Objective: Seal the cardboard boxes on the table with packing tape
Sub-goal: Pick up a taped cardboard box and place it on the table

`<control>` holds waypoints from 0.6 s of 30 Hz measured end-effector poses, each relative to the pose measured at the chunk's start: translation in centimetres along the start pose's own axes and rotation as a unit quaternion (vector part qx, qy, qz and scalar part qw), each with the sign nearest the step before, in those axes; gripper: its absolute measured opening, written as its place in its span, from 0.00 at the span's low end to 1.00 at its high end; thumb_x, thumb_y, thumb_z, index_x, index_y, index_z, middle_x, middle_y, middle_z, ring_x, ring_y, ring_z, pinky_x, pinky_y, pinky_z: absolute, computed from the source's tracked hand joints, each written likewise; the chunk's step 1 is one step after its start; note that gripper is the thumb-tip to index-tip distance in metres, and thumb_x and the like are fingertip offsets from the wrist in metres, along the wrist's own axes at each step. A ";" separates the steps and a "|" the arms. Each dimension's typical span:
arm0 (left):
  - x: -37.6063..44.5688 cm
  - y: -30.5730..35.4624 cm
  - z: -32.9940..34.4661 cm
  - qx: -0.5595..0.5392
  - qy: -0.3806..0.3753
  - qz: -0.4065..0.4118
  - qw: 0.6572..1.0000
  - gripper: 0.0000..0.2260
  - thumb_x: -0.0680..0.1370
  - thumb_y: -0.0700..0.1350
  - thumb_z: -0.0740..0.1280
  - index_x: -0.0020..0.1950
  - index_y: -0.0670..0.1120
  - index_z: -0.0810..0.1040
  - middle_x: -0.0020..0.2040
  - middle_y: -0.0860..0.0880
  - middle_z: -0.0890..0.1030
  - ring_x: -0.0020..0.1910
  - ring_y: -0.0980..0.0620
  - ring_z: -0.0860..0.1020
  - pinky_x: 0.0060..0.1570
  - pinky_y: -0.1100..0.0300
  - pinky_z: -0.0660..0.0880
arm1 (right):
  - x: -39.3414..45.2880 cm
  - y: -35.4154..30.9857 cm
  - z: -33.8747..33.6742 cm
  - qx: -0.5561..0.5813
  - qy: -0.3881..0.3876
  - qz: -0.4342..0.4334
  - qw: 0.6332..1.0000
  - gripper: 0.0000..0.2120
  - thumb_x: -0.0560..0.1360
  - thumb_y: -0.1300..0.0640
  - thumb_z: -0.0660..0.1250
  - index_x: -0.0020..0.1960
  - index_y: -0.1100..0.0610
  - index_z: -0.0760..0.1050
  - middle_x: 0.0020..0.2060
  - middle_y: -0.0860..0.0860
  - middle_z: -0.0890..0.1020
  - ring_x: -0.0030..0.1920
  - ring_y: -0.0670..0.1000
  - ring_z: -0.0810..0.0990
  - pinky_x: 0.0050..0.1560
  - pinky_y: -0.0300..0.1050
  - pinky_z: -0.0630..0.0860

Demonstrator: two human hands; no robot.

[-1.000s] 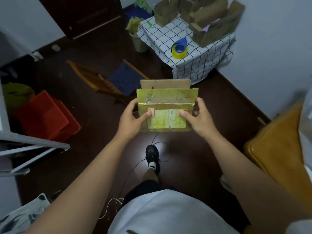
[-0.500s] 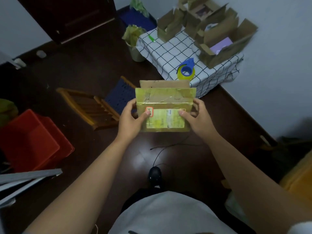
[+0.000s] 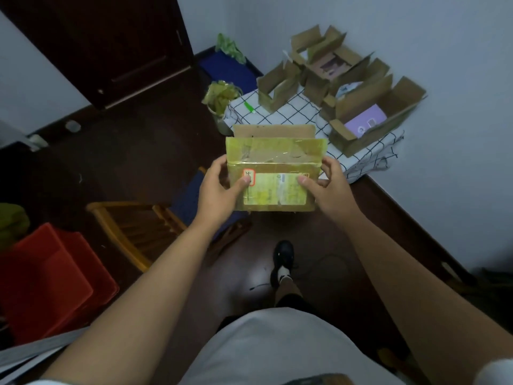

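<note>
Both our hands (image 3: 273, 187) grip a taped box (image 3: 273, 173) by its sides; we should keep it level toward the counter (image 3: 291, 115) at one o'clock.

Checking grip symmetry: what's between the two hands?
Head view: only the held cardboard box. Left hand and right hand grip its opposite sides, thumbs on the label.

The person wears a plain white short-sleeved top (image 3: 277, 348), its fabric filling the lower middle of the head view, with the hem of a white sleeve (image 3: 494, 370) showing at the lower right corner. Both forearms are bare down to the left hand (image 3: 219, 190) and the right hand (image 3: 330, 190). Below, dark shorts (image 3: 291, 300), a white sock (image 3: 283, 272) and a black laced shoe (image 3: 283, 254) cover one leg.
</note>
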State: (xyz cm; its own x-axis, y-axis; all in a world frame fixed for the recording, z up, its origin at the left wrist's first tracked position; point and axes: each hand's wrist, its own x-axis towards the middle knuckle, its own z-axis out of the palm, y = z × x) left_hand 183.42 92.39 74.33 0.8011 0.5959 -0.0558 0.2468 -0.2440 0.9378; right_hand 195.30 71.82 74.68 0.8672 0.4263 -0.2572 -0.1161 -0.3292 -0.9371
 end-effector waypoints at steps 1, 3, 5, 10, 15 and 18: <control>1.5 0.1 0.4 0.006 0.003 -0.003 1.000 0.21 0.76 0.45 0.73 0.67 0.54 0.72 0.58 0.59 0.77 0.55 0.69 0.75 0.54 0.69 0.73 | 1.6 -0.2 -0.2 0.000 -0.001 -0.002 1.000 0.36 0.72 0.45 0.75 0.73 0.52 0.63 0.68 0.46 0.75 0.56 0.48 0.83 0.56 0.56 0.81; 4.8 0.3 1.5 0.017 0.006 -0.009 1.000 0.21 0.76 0.47 0.73 0.66 0.57 0.71 0.61 0.56 0.78 0.59 0.62 0.75 0.60 0.59 0.74 | 5.3 -0.4 -0.7 -0.004 -0.001 -0.008 1.000 0.31 0.76 0.52 0.73 0.73 0.53 0.63 0.65 0.46 0.76 0.54 0.44 0.82 0.56 0.51 0.82; 8.2 0.6 2.7 0.026 0.005 -0.024 0.999 0.21 0.76 0.48 0.73 0.67 0.57 0.71 0.63 0.55 0.77 0.62 0.57 0.75 0.63 0.51 0.74 | 9.0 -0.7 -1.4 -0.018 -0.002 -0.002 1.000 0.29 0.76 0.51 0.73 0.72 0.51 0.64 0.62 0.43 0.77 0.55 0.45 0.82 0.57 0.54 0.81; 16.4 2.2 5.1 0.042 0.009 -0.037 0.998 0.23 0.75 0.47 0.73 0.69 0.52 0.72 0.63 0.55 0.76 0.61 0.61 0.74 0.63 0.51 0.74 | 17.8 -1.6 -3.2 -0.026 -0.013 0.003 1.000 0.29 0.74 0.46 0.74 0.70 0.48 0.66 0.63 0.40 0.76 0.56 0.47 0.81 0.57 0.60 0.80; 21.3 2.5 6.0 0.021 0.039 -0.052 0.998 0.22 0.75 0.47 0.73 0.67 0.53 0.73 0.61 0.56 0.78 0.59 0.62 0.75 0.62 0.50 0.75 | 24.0 -3.8 -3.5 -0.030 -0.042 -0.012 0.999 0.32 0.72 0.42 0.74 0.71 0.49 0.66 0.64 0.42 0.76 0.57 0.47 0.80 0.58 0.58 0.79; 23.4 2.7 5.9 0.006 0.045 -0.056 0.997 0.22 0.75 0.49 0.74 0.67 0.55 0.72 0.61 0.56 0.78 0.60 0.59 0.76 0.62 0.49 0.75 | 26.5 -4.5 -3.4 -0.040 -0.058 -0.016 0.997 0.32 0.68 0.36 0.71 0.66 0.43 0.65 0.66 0.43 0.75 0.59 0.51 0.80 0.58 0.59 0.80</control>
State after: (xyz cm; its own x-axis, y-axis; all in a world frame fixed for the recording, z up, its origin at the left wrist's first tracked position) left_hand 206.01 101.13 73.51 0.7164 0.6858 -0.1281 0.3391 -0.1818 0.9230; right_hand 220.49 81.73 72.89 0.8078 0.5307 -0.2565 -0.0452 -0.3781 -0.9246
